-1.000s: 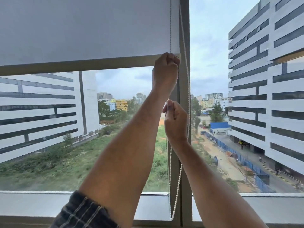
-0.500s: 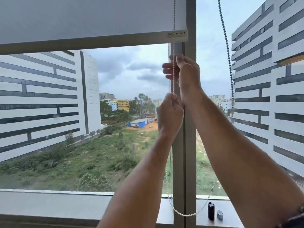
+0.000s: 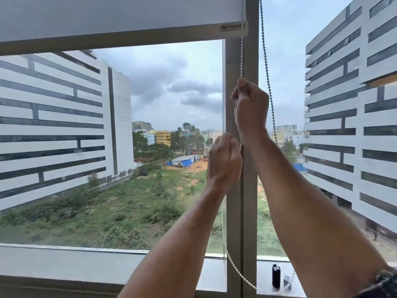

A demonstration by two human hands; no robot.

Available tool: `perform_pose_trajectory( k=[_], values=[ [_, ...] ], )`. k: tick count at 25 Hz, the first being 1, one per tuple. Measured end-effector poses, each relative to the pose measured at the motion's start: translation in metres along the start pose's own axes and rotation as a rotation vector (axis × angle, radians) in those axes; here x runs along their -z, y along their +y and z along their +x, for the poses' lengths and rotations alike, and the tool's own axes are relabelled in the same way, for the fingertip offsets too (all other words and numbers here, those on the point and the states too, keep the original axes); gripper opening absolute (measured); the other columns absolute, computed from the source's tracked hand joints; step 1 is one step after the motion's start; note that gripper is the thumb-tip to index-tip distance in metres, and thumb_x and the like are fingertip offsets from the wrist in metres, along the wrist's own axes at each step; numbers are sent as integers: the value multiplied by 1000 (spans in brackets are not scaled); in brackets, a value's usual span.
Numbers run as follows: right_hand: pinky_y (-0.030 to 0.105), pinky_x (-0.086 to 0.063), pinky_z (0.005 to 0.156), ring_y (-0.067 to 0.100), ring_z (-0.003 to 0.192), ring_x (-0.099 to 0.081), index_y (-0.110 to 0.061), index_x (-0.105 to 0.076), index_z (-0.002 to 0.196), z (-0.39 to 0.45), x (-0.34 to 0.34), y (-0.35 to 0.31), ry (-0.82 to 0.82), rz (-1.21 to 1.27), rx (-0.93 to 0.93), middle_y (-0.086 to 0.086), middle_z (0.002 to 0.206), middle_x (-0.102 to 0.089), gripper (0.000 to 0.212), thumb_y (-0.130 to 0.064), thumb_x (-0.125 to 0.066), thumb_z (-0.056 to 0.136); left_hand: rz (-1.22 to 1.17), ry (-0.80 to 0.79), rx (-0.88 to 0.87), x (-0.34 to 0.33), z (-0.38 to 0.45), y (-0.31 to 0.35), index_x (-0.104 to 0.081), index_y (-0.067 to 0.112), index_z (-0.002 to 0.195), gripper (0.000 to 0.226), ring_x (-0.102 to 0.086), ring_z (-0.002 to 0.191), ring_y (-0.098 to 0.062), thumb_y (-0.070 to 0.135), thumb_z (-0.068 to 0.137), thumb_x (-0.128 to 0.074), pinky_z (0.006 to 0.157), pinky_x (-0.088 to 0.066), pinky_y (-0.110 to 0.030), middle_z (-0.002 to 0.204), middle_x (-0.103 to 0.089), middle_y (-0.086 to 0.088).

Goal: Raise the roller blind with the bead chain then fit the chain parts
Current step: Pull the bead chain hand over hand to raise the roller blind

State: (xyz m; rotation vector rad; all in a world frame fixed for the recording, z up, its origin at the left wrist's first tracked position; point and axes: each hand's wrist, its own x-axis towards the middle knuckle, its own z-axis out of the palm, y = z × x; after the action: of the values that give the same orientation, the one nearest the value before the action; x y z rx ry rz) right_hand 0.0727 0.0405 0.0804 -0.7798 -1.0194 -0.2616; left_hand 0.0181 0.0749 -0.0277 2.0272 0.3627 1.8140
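Note:
A white roller blind (image 3: pixel 120 16) hangs across the top of the window, its grey bottom bar (image 3: pixel 129 40) high up. A white bead chain (image 3: pixel 242 52) drops in front of the window post (image 3: pixel 249 190). My right hand (image 3: pixel 251 106) grips this front strand above, thumb up. My left hand (image 3: pixel 224 160) grips the same strand lower down. The back strand of the chain (image 3: pixel 267 72) runs down to the right of my right hand. The loop's lower end (image 3: pixel 238 274) hangs near the sill.
On the sill (image 3: pixel 64 263) at the lower right stand a small black part (image 3: pixel 276 276) and a small clear part (image 3: pixel 287 280). Buildings and green ground lie beyond the glass.
The blind's bottom bar has gone up since a second ago. My hands have swapped places on the chain: the right now grips above, the left below.

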Motion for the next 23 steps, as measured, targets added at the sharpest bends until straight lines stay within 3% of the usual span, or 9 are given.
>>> perform_pose_trajectory(
  k=[3,9,10,12,15,17,21,23],
  values=[
    [23,-29,48,5,43,-37,-24,-53,59,-16,3,11,30,-41,-1,-14,40,-42,48,-23,-53,106,-76,183,11,17,46,17,-63,8,92,27,-63,82,-30,22,99,-42,73,-50,-39,86,-67,-11],
    [25,-27,51,4,47,-31,-19,-52,62,-65,6,41,-27,-45,-23,-14,46,-39,46,-20,-52,108,-117,62,127,29,109,64,-62,19,104,37,-70,92,-26,41,106,-32,84,-56,-42,95,-72,-7],
    [25,-25,49,5,46,-29,-17,-53,63,-74,6,44,-35,-33,-41,-14,45,-37,45,-22,-52,108,-179,5,182,28,116,68,-61,18,108,39,-70,91,-26,43,107,-31,80,-57,-41,96,-73,-8],
    [24,-25,48,4,46,-28,-14,-52,63,-89,7,50,-51,-10,-61,-14,45,-37,45,-22,-52,108,-340,-90,267,24,121,75,-58,15,112,39,-67,69,-21,42,110,-31,62,-53,-33,79,-69,-6],
    [26,-28,52,4,50,-32,-22,-50,61,-111,6,57,-103,28,-84,-15,50,-40,45,-21,-52,107,-389,-46,268,17,118,74,-62,18,89,41,-49,53,-17,37,110,-33,59,-42,-32,61,-52,2],
    [26,-28,53,5,52,-32,-27,-49,59,-116,7,61,-161,52,-132,-16,52,-40,46,-22,-51,105,-303,60,195,12,111,69,-51,22,66,46,-43,52,-17,34,108,-37,59,-37,-33,53,-45,8],
    [26,-30,51,8,53,-35,-26,-55,68,-96,15,55,-101,201,-254,-10,58,-44,43,-17,-45,110,-194,152,103,5,93,59,-43,22,60,47,-38,42,-3,29,107,-43,47,-30,-20,49,-42,11],
    [28,-44,57,10,61,-52,-21,-64,81,-68,16,38,-10,217,-254,-2,69,-58,36,-18,-44,110,-155,141,102,2,76,51,-48,25,62,44,-49,46,1,29,106,-45,46,-33,-14,51,-50,11]
  ],
)
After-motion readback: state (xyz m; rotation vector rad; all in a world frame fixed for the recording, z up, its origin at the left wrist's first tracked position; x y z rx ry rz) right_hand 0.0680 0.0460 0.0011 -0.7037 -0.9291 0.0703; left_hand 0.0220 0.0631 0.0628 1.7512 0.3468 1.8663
